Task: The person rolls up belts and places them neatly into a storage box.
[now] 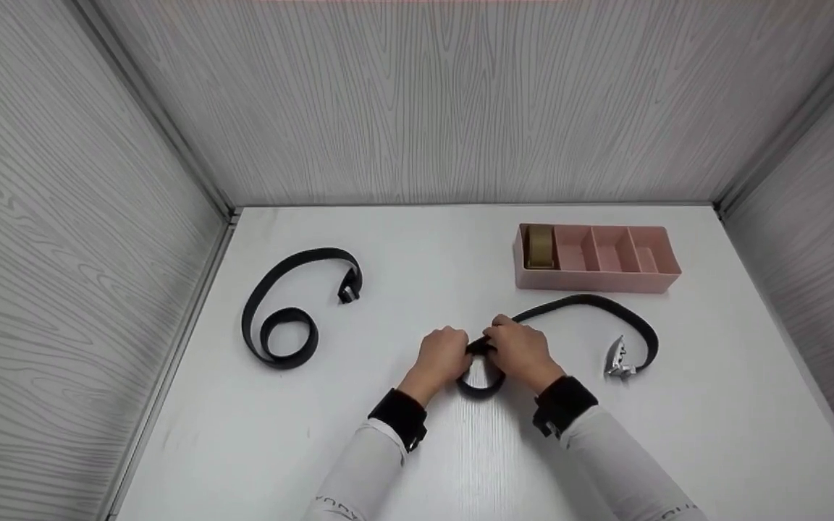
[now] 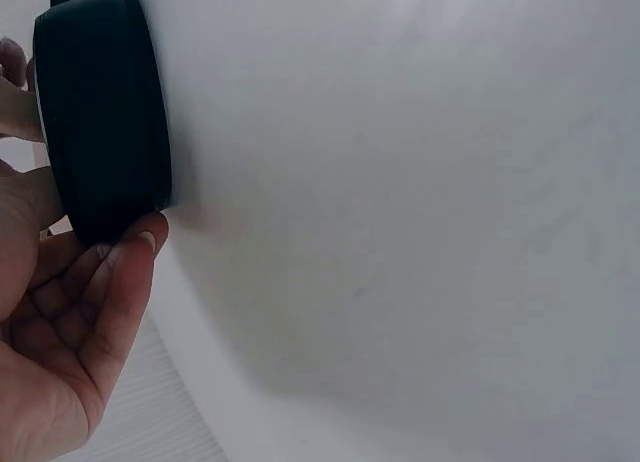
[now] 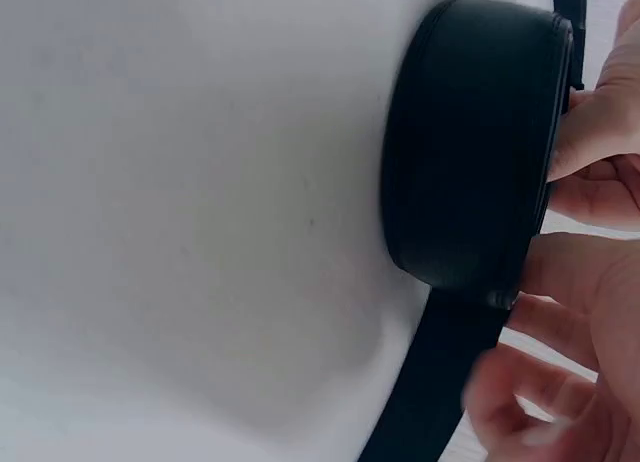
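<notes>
Both hands meet at the rolled end of a black belt (image 1: 480,393) on the white table. My left hand (image 1: 446,352) pinches the left side of the coil; in the left wrist view its thumb and fingers grip the edge of the coil (image 2: 105,112). On the other side my right hand (image 1: 522,351) holds the coil, with a thumb and fingers at its rim in the right wrist view (image 3: 470,142). From the right hand the belt's loose length curves away right, ending in a silver buckle (image 1: 617,359). The fingers partly hide the coil's top.
Another black belt (image 1: 249,318) lies at the left, one end loosely coiled and a buckle (image 1: 348,292) at the other. Behind the right hand stands a pink divided box (image 1: 598,281); its leftmost compartment holds an olive-brown roll (image 1: 541,246). Grey wood-grain walls (image 1: 417,108) enclose the table.
</notes>
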Motion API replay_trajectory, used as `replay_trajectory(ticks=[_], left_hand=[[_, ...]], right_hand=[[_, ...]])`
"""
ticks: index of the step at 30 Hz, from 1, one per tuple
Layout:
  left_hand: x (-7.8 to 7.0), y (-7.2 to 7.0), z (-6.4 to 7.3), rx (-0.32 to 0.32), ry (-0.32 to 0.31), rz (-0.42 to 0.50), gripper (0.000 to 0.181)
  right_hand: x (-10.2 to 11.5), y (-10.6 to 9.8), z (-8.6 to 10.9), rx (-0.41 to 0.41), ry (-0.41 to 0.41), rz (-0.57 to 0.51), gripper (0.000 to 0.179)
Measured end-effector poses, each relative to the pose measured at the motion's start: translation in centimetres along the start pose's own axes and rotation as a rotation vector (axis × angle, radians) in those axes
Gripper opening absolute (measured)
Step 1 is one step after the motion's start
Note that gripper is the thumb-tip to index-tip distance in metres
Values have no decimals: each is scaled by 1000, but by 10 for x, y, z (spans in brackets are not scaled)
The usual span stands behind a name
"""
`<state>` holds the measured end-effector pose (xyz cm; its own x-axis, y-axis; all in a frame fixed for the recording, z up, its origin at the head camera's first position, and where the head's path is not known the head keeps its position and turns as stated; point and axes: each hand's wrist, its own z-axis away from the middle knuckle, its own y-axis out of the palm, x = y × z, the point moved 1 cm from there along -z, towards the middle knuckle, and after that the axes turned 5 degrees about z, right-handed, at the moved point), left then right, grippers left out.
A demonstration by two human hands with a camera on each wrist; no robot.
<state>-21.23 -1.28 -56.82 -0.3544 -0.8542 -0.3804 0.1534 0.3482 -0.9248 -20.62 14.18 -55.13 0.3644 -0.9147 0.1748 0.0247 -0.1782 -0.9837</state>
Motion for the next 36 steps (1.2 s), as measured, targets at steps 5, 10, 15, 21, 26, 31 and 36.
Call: replay_trajectory(ticks=[5, 10, 15, 21, 26, 31, 36], left_hand=[[1, -2, 5, -23, 14, 1, 25], [2, -1, 7, -66, -6, 26, 28], [1, 0, 5, -84, -4, 25, 21], [3, -1, 2, -62, -28, -18, 19], [10, -4, 4, -89, -66, 0, 18], [18, -7, 7, -103, -112, 9, 19], [21, -8, 8, -85, -163, 32, 20]], right_hand=[[4, 2, -5, -96, -49, 32, 13], [6, 7, -10, -142, -103, 1, 16], [3, 13, -14, -111, -219, -172, 13], [-8, 8, -6, -90, -160, -348, 28], [-35, -6, 14, -70, 163, -284, 35], [-75, -25, 41, -34, 406, -112, 37], [-101, -32, 65, 27, 501, -48, 38]])
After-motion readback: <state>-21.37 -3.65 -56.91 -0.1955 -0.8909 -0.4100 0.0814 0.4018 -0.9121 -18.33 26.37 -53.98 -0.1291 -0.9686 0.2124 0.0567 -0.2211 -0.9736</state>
